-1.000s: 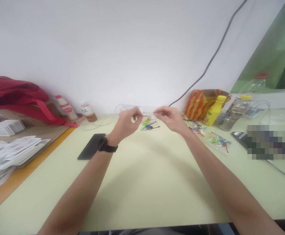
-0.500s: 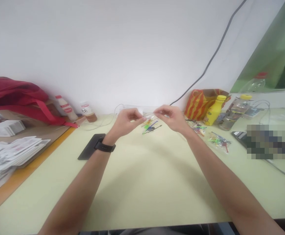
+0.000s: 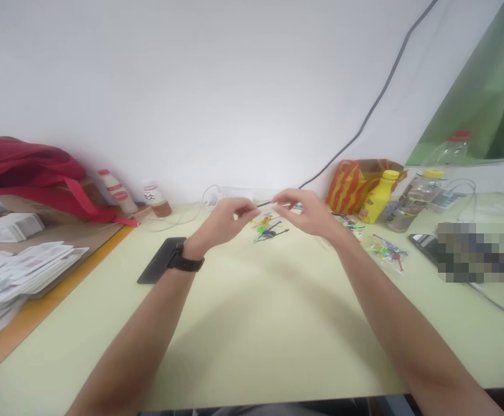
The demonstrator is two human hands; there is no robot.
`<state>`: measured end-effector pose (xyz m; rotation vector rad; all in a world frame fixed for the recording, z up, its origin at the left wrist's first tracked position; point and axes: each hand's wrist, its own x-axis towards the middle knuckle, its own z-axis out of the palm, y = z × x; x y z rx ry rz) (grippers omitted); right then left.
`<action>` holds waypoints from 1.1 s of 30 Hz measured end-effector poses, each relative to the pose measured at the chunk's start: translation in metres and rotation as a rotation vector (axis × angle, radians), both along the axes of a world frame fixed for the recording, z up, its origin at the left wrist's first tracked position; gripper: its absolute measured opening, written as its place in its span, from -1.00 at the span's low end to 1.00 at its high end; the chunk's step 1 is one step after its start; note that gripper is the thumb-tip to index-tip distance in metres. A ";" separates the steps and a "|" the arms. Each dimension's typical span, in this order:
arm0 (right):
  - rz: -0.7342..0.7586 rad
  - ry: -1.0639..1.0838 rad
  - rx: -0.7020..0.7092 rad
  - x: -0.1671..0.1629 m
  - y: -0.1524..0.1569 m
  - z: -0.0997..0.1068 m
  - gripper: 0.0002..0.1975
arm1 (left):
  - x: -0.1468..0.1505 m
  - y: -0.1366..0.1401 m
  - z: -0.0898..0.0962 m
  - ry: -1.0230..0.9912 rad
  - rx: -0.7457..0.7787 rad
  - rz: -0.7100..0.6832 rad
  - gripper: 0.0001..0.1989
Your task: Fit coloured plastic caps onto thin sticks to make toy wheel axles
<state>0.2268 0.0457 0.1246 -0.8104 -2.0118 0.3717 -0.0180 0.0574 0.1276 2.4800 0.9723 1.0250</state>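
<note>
My left hand, with a black watch at the wrist, is closed in a pinch over the far middle of the table. Facing it, my right hand is also pinched, thumb against fingers. Between the fingertips is a small clear plastic bag, thin and hard to make out. Just below lies a little heap of colourful plastic pieces, green, blue, yellow and black, on the pale table. Neither hand touches this heap.
Bagged colourful pieces lie right of my right forearm. Behind them stand a striped bag, a yellow bottle and a clear bottle. A black phone lies by my left wrist. White cards are stacked far left.
My hands have shifted slightly, with the fingertips a little apart from before. The clear film between them shows less, and a dark strip appears behind it. The heap of pieces looks unchanged.
</note>
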 end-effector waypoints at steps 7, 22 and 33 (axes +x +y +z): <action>0.108 -0.158 -0.030 -0.009 0.008 -0.014 -0.80 | 0.001 -0.005 0.000 0.105 0.019 -0.034 -0.85; 0.085 -0.218 -0.131 -0.012 -0.002 -0.007 -0.58 | -0.014 0.000 0.010 0.114 -0.126 -0.018 -0.56; -0.004 -0.286 -0.019 0.024 -0.073 0.058 -0.37 | -0.016 -0.061 0.065 0.180 0.038 0.013 -0.55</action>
